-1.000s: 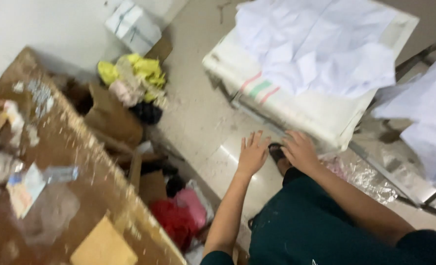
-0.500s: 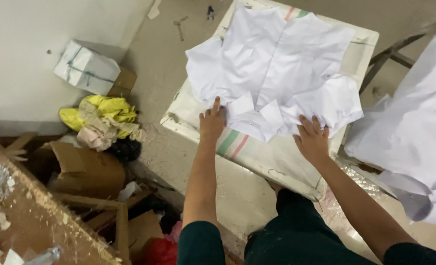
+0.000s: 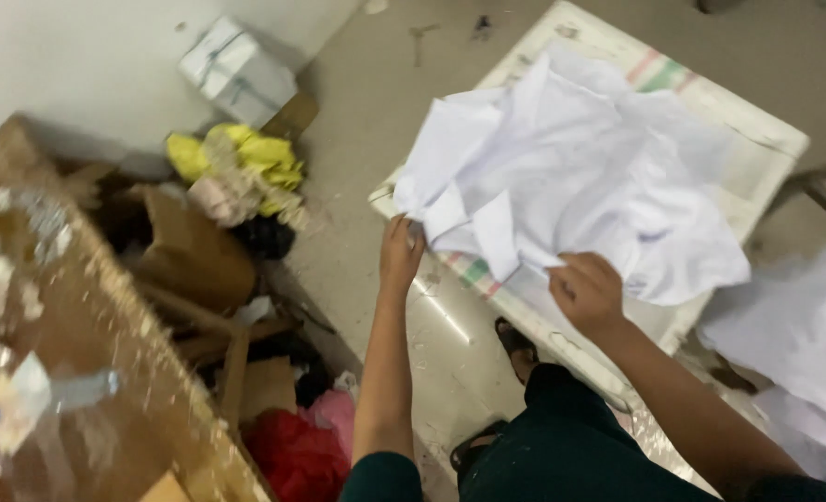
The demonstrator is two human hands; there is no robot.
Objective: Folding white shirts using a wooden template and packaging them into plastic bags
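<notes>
A strapped white box lay by the wall. Just below it sat a heap of yellow rags, with brown cardboard under that heap and red and pink bags lower still.

The fingertips of the left hand are hidden under the cloth. Right of the right hand, more white fabric is cut off by the edge. The clutter left of the left hand is blurred.
</notes>
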